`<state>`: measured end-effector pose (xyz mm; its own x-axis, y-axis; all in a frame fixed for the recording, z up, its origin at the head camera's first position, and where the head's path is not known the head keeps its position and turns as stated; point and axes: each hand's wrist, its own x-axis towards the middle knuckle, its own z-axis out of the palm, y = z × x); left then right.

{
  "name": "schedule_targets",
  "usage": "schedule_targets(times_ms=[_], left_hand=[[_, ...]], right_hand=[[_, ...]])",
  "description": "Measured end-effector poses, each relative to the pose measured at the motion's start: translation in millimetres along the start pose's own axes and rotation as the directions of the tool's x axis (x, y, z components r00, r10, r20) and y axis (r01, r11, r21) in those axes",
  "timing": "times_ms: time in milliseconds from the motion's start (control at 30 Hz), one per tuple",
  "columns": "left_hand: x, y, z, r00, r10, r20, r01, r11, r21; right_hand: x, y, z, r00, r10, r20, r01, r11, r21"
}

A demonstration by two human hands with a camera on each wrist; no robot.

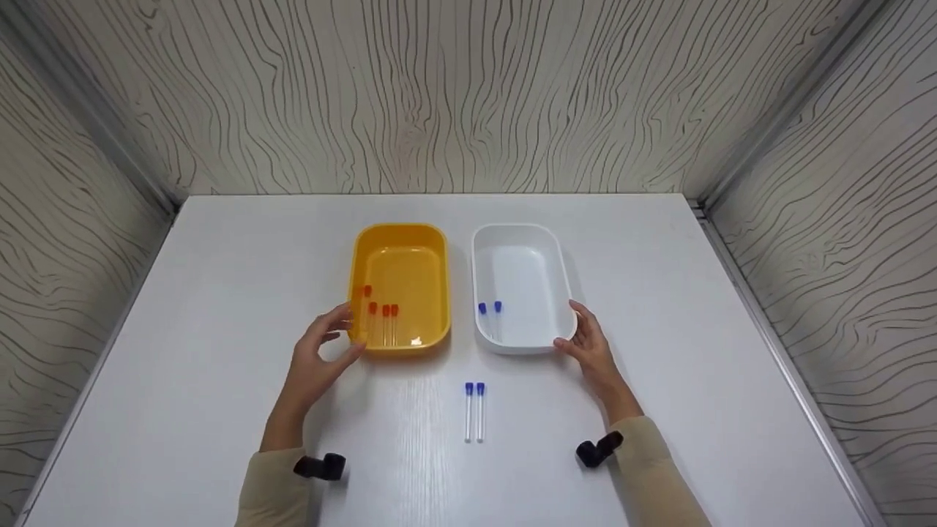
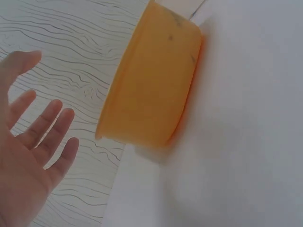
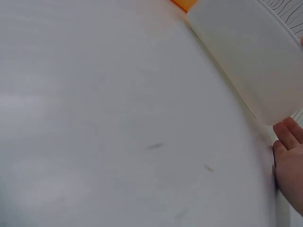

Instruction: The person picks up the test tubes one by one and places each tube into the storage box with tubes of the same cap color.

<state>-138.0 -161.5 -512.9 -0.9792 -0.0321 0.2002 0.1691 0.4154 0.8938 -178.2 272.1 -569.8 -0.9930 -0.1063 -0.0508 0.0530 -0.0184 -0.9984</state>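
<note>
My left hand [image 1: 311, 366] is by the near left corner of a yellow tray [image 1: 421, 282], its fingers loosely spread. In the left wrist view a gap separates that hand [image 2: 33, 137] from the tray's wall [image 2: 147, 80]. Several red-capped tubes [image 1: 386, 311] lie inside the yellow tray. My right hand [image 1: 596, 355] holds the near right corner of a white tray [image 1: 531, 293], thumb at the near rim and fingers along the right side. Two blue-capped tubes [image 1: 498, 307] are in the white tray's left part.
Two more blue-capped tubes [image 1: 480, 410] lie side by side on the white table [image 1: 183, 366], in front of the trays. Wood-grain panels [image 1: 424, 95] stand behind and at both sides. A black wrist camera [image 1: 322, 467] is fixed to each sleeve.
</note>
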Motion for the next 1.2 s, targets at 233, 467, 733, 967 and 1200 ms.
schedule_targets(times_ms=[233, 467, 733, 967, 1200], left_hand=[[-11.8, 7.7, 18.0, 0.993, 0.093, 0.075, -0.09, 0.995, -0.045], [-24.7, 1.5, 43.1, 0.957, 0.144, 0.251, -0.127, 0.988, -0.082], [-30.5, 2.2, 68.4, 0.854, 0.041, 0.519, -0.032, 0.999, -0.026], [-31.7, 3.7, 82.6, 0.805, 0.044, 0.592, -0.086, 0.995, 0.042], [-32.9, 7.6, 98.0, 0.795, 0.025, 0.606, -0.186, 0.961, 0.204]], right_hand=[[2.1, -3, -1, 1.0, 0.021, 0.023, -0.022, 1.0, 0.02], [5.7, -8, -1, 1.0, 0.005, 0.01, -0.005, 1.0, -0.005], [8.1, -5, -4, 0.999, 0.02, 0.042, -0.019, 1.0, -0.024], [9.0, -5, -5, 0.996, 0.044, 0.08, -0.044, 0.999, -0.011], [8.2, -6, -6, 0.994, 0.072, 0.079, -0.071, 0.997, -0.012]])
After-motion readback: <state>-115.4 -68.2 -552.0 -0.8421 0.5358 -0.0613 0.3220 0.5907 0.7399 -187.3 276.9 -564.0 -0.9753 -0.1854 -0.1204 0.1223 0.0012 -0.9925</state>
